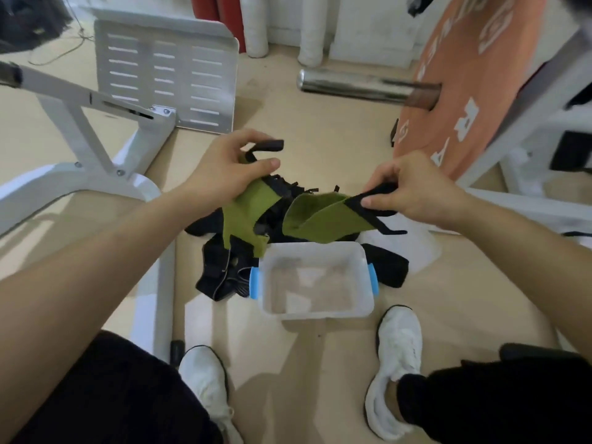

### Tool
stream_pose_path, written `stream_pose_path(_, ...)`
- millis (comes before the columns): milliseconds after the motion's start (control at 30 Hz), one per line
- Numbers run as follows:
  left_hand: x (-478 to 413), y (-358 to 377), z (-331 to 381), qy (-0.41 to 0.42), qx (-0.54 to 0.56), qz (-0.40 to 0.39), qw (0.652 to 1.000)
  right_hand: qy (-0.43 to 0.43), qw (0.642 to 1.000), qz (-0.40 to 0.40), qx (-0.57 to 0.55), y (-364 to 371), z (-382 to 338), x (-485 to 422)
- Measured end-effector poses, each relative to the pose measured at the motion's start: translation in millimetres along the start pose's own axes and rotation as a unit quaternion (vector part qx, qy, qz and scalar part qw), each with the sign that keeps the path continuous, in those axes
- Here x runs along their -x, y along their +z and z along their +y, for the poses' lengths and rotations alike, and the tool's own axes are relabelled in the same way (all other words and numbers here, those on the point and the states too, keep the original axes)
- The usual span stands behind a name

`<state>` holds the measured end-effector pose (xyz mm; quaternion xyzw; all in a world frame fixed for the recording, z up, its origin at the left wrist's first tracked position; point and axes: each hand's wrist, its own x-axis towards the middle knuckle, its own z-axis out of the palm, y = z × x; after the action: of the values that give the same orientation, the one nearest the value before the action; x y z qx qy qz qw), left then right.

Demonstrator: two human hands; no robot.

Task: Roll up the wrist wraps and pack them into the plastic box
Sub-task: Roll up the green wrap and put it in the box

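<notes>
green wrist wrap (320, 219) held between left hand (224, 174) and right hand (419, 190).

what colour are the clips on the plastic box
Light blue: one clip on each short side of the clear plastic box. The head view, the only one, shows them plainly.
</notes>
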<state>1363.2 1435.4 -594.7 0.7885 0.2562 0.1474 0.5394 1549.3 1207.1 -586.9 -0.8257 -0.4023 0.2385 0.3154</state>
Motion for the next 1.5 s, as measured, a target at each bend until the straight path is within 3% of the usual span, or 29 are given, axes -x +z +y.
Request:
stream_pose_path(100, 19.6, 15.2, 21.4, 0.028, -0.056, -0.058, 0.996, -0.019, 1.000, 0.004, -0.018, 4.5, -12.5, 12.6)
stream_pose_path(233, 44.8, 37.2, 35.8, 0.089, -0.142, -0.100, 0.981, -0.028, 0.991, -0.011, -0.132, 9.3, -34.7, 30.0)
stream_pose_path(367, 73.5, 49.6, 38.3, 0.153, -0.179, -0.033, 0.971, -0.044, 0.976, -0.030, -0.211, 8.0, -52.9, 47.2)
stream_pose_path(500, 95.1, 43.2, 54.2, 0.288, -0.241, 0.085, 0.923, -0.026, 0.947, -0.034, -0.319, -1.4, -66.6, 61.2)
stream_pose_path(567, 97.1, 31.8, 65.2, 0.340, -0.237, 0.095, 0.905, -0.031, 0.941, -0.031, -0.335, -5.0, -71.7, 64.4)
stream_pose_path(667, 98.2, 12.3, 72.4, 0.387, -0.273, 0.051, 0.879, 0.004, 0.941, 0.051, -0.333, -16.4, -67.6, 56.6)
stream_pose_path(733, 97.2, -0.2, 70.0, 0.337, -0.308, 0.002, 0.890, 0.030, 0.951, 0.126, -0.281, -27.1, -52.1, 48.5)
stream_pose_path(833, 89.6, -15.5, 59.2, 0.158, -0.292, -0.015, 0.943, 0.051, 0.954, 0.195, -0.224, -36.2, -21.6, 42.8)
stream_pose_path(967, 71.0, -20.7, 48.8, -0.009, -0.104, 0.057, 0.993, 0.018, 0.975, 0.167, -0.148, -35.0, -6.8, 37.0)
stream_pose_path(1133, 49.1, -29.7, 45.2, -0.123, 0.085, 0.138, 0.979, -0.006, 0.985, 0.134, -0.105, -25.5, -19.8, 29.7)
stream_pose_path(1367, 29.3, -29.6, 52.3, -0.175, 0.267, 0.147, 0.936, -0.048, 0.972, -0.143, -0.182, 19.7, -77.4, 26.9)
stream_pose_path(1433, 23.7, -28.8, 54.5, -0.179, 0.299, 0.168, 0.922, -0.048, 0.963, -0.188, -0.186, 35.1, -81.2, 21.5)
stream_pose_path(1500, 18.2, -31.2, 54.3, -0.186, 0.326, 0.183, 0.909, -0.045, 0.966, -0.180, -0.181, 46.7, -80.0, 14.8)
